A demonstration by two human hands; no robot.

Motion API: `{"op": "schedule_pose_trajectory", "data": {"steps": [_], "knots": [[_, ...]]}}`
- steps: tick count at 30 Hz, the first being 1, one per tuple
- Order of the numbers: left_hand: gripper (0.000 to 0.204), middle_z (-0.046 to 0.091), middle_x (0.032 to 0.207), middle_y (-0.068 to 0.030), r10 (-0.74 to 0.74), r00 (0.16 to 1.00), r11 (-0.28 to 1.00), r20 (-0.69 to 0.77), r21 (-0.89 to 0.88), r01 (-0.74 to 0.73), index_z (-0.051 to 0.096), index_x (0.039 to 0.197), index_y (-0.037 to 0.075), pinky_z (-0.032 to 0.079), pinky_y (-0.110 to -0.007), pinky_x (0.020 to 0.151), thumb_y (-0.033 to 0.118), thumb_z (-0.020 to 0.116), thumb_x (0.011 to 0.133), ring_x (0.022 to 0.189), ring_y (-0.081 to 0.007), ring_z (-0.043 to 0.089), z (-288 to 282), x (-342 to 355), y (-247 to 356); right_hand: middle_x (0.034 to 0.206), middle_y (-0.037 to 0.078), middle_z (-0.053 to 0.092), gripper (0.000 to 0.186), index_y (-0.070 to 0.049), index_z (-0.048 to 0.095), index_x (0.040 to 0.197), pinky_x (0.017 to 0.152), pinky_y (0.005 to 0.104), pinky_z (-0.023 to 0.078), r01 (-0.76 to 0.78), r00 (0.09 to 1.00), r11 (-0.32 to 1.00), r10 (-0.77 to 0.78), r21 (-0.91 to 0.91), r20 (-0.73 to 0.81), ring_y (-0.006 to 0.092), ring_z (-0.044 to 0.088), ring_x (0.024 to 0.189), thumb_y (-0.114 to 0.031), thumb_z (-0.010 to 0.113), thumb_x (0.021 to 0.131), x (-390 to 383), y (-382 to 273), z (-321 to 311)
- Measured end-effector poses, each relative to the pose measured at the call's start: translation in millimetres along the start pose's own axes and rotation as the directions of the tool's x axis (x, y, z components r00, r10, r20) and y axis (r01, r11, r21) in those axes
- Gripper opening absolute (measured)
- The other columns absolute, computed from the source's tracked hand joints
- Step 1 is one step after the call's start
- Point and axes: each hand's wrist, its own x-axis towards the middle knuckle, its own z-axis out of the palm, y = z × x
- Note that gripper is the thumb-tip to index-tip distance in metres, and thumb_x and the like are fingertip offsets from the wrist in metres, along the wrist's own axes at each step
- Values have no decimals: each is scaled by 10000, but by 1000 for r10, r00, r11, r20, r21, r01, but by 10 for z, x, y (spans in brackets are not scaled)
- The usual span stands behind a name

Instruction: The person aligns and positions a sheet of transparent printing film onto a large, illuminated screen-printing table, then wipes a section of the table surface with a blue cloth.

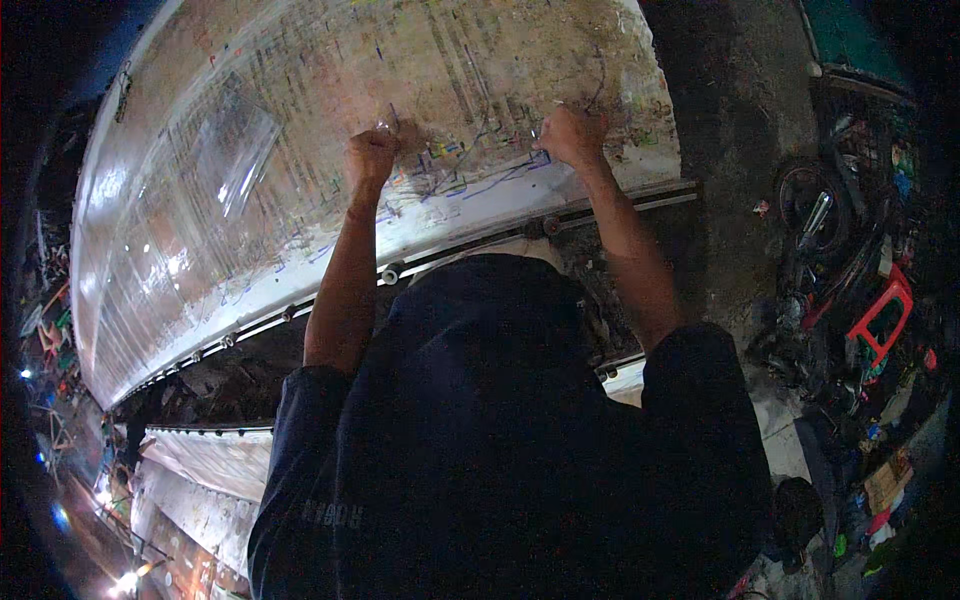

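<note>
Both my arms reach forward over a large worn table (300,60) with a pale, scuffed top covered in coloured marks and streaks. My left hand (371,157) is closed in a fist-like pinch just above the surface, with a small shiny glint at its fingertips. To its right, my right hand (573,136) is closed as well, and a small pale bit shows by its fingers. What either hand pinches is too small or too clear to make out. A clear, glossy plastic sheet (232,150) lies on the tabletop left of my left hand.
A rail with small rollers (390,273) runs along the table's near edge. On the right, a wheel (812,207), a red plastic frame (884,318) and mixed clutter lie on the dark floor. Another pale surface (205,462) stands at the lower left, near bright lamps.
</note>
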Motion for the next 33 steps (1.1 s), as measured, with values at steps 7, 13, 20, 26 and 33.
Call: {"op": "schedule_pose_trajectory", "data": {"steps": [7, 13, 20, 26, 33], "knots": [[377, 649, 654, -152, 159, 984, 936, 80, 305, -176, 662, 703, 18, 493, -398, 582, 359, 819, 732, 592, -237, 627, -22, -32, 228, 781, 82, 699, 204, -200, 764, 776, 901, 609, 422, 68, 933, 993, -96, -93, -347, 308, 680, 876, -374, 822, 686, 84, 174, 237], [346, 666, 687, -160, 15, 993, 989, 120, 146, -33, 681, 755, 19, 497, -418, 606, 349, 784, 765, 635, -274, 653, -111, -121, 395, 789, 86, 704, 158, -173, 745, 730, 828, 580, 464, 111, 963, 988, -135, -110, -234, 298, 676, 840, -313, 810, 701, 25, 108, 132], [395, 690, 795, -191, 29, 995, 967, 95, 249, -52, 706, 804, 43, 515, -444, 666, 437, 739, 788, 757, -355, 680, -64, -121, 362, 722, 105, 683, 203, -130, 722, 705, 810, 529, 484, 76, 951, 996, -84, -36, -297, 290, 673, 753, -312, 812, 700, 139, 185, 260], [349, 672, 747, -203, 23, 998, 987, 56, 155, -32, 664, 749, 29, 502, -423, 603, 368, 686, 830, 690, -319, 683, -217, -326, 790, 684, 90, 674, 233, -148, 707, 660, 908, 568, 438, 106, 982, 993, -95, 55, -164, 291, 675, 752, -349, 814, 706, 173, 194, 205], [354, 638, 697, -193, -2, 999, 978, 35, 211, -6, 625, 725, 22, 478, -430, 594, 346, 753, 784, 648, -303, 648, -204, -360, 795, 685, 83, 689, 238, -143, 699, 635, 1086, 707, 126, 50, 982, 999, -47, 11, -182, 297, 681, 825, -336, 825, 695, 44, 128, 116]]}}
